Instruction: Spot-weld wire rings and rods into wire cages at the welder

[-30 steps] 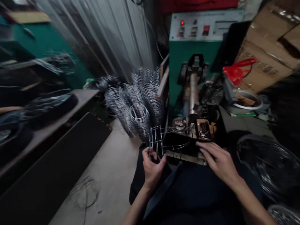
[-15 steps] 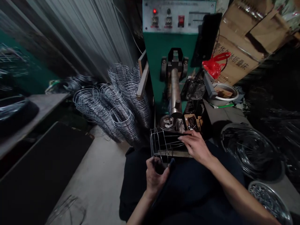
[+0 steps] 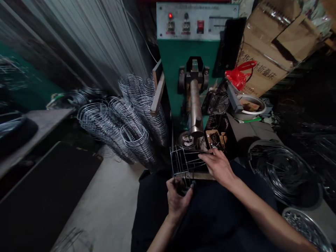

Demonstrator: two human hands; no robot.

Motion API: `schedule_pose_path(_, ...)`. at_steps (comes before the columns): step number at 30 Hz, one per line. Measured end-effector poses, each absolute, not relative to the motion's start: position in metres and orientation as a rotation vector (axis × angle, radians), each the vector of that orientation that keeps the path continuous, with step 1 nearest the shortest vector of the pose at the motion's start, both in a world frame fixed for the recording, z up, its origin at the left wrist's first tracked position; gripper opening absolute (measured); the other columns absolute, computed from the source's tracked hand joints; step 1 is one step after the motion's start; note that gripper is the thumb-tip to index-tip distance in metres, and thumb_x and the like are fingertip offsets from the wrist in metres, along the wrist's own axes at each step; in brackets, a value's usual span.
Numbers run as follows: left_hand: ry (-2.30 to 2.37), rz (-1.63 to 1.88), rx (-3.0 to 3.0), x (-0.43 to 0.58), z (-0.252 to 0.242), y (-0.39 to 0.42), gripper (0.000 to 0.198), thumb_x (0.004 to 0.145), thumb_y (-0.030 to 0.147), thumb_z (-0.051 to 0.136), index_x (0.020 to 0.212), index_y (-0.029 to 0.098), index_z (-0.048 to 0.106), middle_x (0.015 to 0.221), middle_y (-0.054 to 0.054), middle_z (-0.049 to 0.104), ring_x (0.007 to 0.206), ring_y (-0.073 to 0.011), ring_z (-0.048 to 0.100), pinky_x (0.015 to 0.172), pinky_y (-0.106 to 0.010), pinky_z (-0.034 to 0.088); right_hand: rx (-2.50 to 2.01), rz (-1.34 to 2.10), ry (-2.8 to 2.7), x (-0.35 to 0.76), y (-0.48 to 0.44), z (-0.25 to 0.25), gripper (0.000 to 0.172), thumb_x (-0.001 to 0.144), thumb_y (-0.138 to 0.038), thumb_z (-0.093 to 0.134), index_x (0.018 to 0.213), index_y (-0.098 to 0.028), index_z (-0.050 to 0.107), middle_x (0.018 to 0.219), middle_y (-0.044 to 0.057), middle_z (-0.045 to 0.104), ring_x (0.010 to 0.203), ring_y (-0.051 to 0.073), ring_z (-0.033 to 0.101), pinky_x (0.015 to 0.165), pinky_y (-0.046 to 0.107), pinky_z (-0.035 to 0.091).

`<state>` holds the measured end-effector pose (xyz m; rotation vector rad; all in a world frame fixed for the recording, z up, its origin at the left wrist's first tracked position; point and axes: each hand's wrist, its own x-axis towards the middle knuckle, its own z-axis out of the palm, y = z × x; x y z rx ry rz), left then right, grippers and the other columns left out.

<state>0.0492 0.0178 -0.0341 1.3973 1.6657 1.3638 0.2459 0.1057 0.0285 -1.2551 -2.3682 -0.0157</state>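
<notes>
A small wire basket frame (image 3: 181,159) of thin shiny rods is held over my lap, just below the machine's metal arm. My left hand (image 3: 179,196) is closed around its lower near side, thumb and fingers gripping the wires. At the right end of the frame, my right hand (image 3: 217,164) pinches the rods that stretch toward it between thumb and fingers. The round metal arm (image 3: 195,108) of the green machine (image 3: 172,63) points down toward the frame, apart from it.
Tall stacks of wire rings (image 3: 135,134) stand on the floor to the left. At right lie a basin of wire hoops (image 3: 282,168) and a bowl of small metal parts (image 3: 304,224). A small open box (image 3: 216,138) sits behind my right hand. A dark board (image 3: 52,185) is at left.
The wire frame has turned slightly and shifted a little to the right with my left hand. Both hands keep their hold. The whole view has shifted slightly.
</notes>
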Motion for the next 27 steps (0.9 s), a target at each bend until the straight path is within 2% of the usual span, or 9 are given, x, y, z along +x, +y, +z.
schedule_pose_path(7, 1.638, 1.403, 1.439, 0.043, -0.047, 0.032, 0.047, 0.075, 0.032, 0.076, 0.103, 0.022, 0.039, 0.082, 0.001, 0.059, 0.069, -0.0137, 0.064, 0.063, -0.025, 0.054, -1.078, 0.035, -2.259, 0.240, 0.122, 0.035, 0.024, 0.095, -0.007, 0.053, 0.111, -0.018, 0.068, 0.095, 0.006, 0.072, 0.097, 0.025, 0.057, 0.085, 0.038, 0.042)
schedule_pose_path(13, 1.588, 1.447, 1.433, 0.041, -0.061, 0.040, 0.048, 0.074, 0.031, 0.076, 0.104, 0.022, 0.039, 0.079, 0.002, 0.059, 0.063, -0.0129, 0.063, 0.060, -0.025, 0.054, -1.007, 0.123, -2.250, 0.238, 0.132, 0.032, 0.028, 0.094, -0.004, 0.051, 0.113, -0.018, 0.067, 0.095, 0.008, 0.070, 0.099, 0.025, 0.058, 0.085, 0.038, 0.049)
schedule_pose_path(18, 1.528, 1.510, 1.420, 0.038, -0.072, 0.041, 0.052, 0.073, 0.028, 0.077, 0.107, 0.022, 0.038, 0.085, 0.001, 0.058, 0.067, -0.0131, 0.064, 0.061, -0.026, 0.056, -0.956, 0.108, -2.247, 0.237, 0.134, 0.032, 0.031, 0.095, -0.004, 0.048, 0.115, -0.019, 0.066, 0.096, 0.008, 0.070, 0.100, 0.025, 0.058, 0.085, 0.038, 0.052)
schedule_pose_path(27, 1.573, 1.521, 1.455, 0.035, -0.072, 0.054, 0.050, 0.074, 0.031, 0.076, 0.106, 0.022, 0.039, 0.080, 0.002, 0.059, 0.065, -0.0137, 0.065, 0.060, -0.025, 0.055, -0.992, 0.111, -2.224, 0.229, 0.143, 0.027, 0.032, 0.095, -0.004, 0.049, 0.117, -0.019, 0.066, 0.101, 0.008, 0.069, 0.103, 0.024, 0.057, 0.087, 0.037, 0.052)
